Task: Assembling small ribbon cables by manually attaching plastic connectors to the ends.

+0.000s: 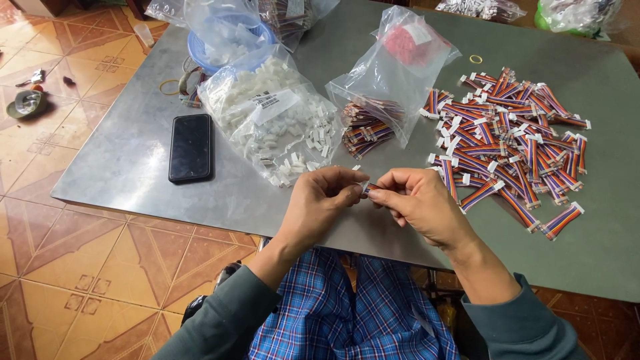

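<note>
Item: short rainbow ribbon cable [371,189] with a white end plug, lower centre of the frame, held just above the near edge of the grey surface [133,160]. Left hand [319,200]: grip pinched on the plug end, thumb and forefinger closed. Right hand [420,203]: grip pinched on the cable itself, fingertips meeting those of the left; most of the cable is hidden inside the fingers. Right of centre: loose pile of cables [510,137], spread flat, many already with white ends. Centre: bag of white plugs [270,117], mouth open toward the hands, some plugs spilled out onto the surface. Upper centre: clear bag [393,67] with something red inside, lying over a bundle of cables [363,130]. Left: black phone [191,147], face up, well apart from the work. Upper left: blue bowl [223,43] under plastic. Risk, as judged: the part is tiny and held over the lap, so a slipped pinch would likely drop it off the edge to the tiled floor [80,267]; a plug pressed on askew could bend the wire ends; a sleeve sweeping sideways could scatter the spilled plugs.
</note>
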